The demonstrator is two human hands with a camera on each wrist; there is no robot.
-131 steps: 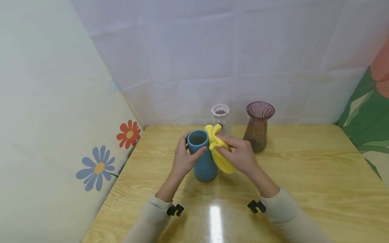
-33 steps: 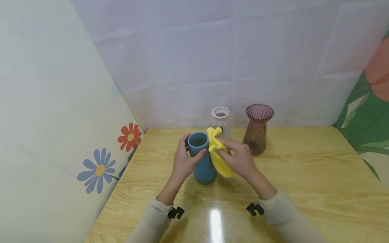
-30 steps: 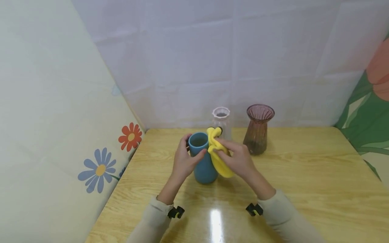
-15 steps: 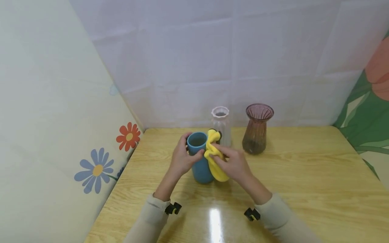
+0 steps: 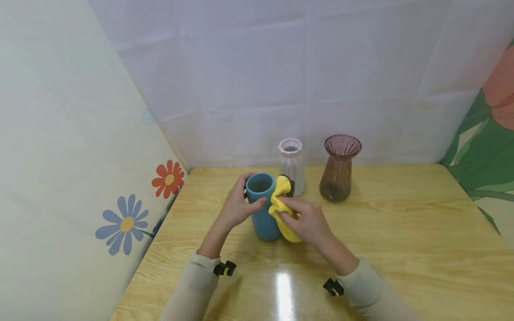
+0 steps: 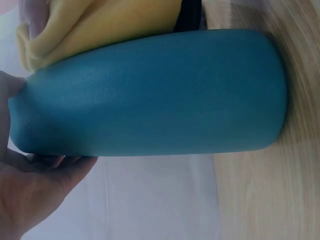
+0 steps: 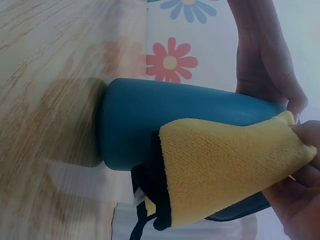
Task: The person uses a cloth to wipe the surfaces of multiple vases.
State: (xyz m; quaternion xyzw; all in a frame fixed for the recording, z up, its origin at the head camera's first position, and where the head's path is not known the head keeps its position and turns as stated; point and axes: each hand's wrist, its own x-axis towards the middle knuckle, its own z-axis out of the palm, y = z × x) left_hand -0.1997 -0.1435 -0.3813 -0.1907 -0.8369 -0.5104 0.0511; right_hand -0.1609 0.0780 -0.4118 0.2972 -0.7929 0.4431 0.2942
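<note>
A matte blue vase [image 5: 265, 223] stands upright on the wooden table. My left hand [image 5: 238, 206] grips it near the rim, thumb across the front and fingers round the far left side. Between thumb and fingers, my right hand [image 5: 307, 220] pinches a bunched yellow cloth [image 7: 215, 170] with a dark border. The cloth lies against the right side of the blue vase [image 7: 185, 105], its lower part hanging down. In the left wrist view, cloth folds [image 6: 105, 25] run along the vase wall [image 6: 165, 95]. The vase's far side is hidden.
Just behind the cloth stands a white fluted vase [image 5: 295, 167]. A purple ribbed glass vase [image 5: 339, 171] is farther right. The table [image 5: 401, 232] meets a white cloth backdrop [image 5: 241, 89] behind and a flower-printed panel [image 5: 80, 156] at left.
My right hand and the yellow cloth have slid slightly left and down along the blue vase, uncovering more of the white vase. My left hand keeps its grip on the blue vase.
</note>
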